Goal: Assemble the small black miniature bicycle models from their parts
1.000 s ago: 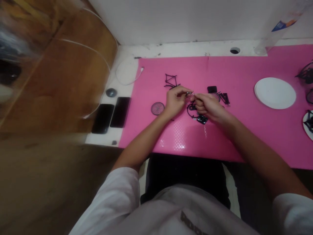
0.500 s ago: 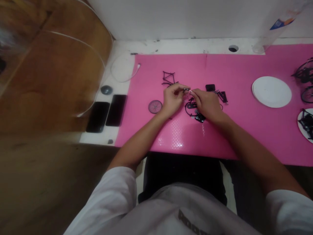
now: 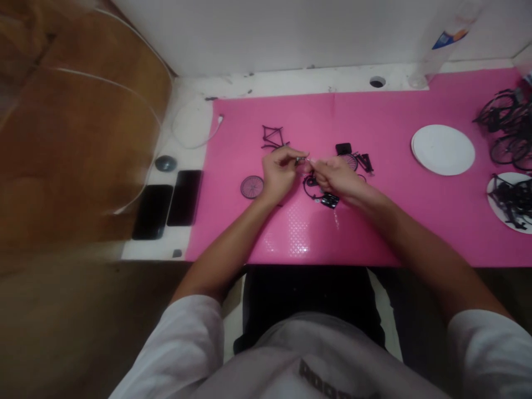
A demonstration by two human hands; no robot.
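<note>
My left hand [image 3: 281, 173] pinches a small dark part [image 3: 298, 159] over the middle of the pink mat. Close to its fingertips, my right hand [image 3: 337, 176] is closed on something thin that is too small to name. A small black bicycle frame [image 3: 272, 136] lies just beyond my left hand, and a spoked wheel [image 3: 251, 187] lies to its left. Under and beside my right hand are a curved black part [image 3: 308, 188], a glossy black piece [image 3: 330, 200], a black block [image 3: 343, 148] and another dark frame piece [image 3: 364, 162].
Two black phones [image 3: 153, 211] [image 3: 184, 197] and a dark round object [image 3: 165, 163] lie left of the pink mat [image 3: 233, 233]. On the right are white plates [image 3: 443, 149], another plate bearing black parts [image 3: 511, 202], and model bicycles [image 3: 505, 124]. A clear bottle [image 3: 443, 47] stands behind.
The camera view has shifted, showing more of the right side. My right hand has turned, its fingers curling more, and its fingertips have drawn slightly away from the part in my left hand.
</note>
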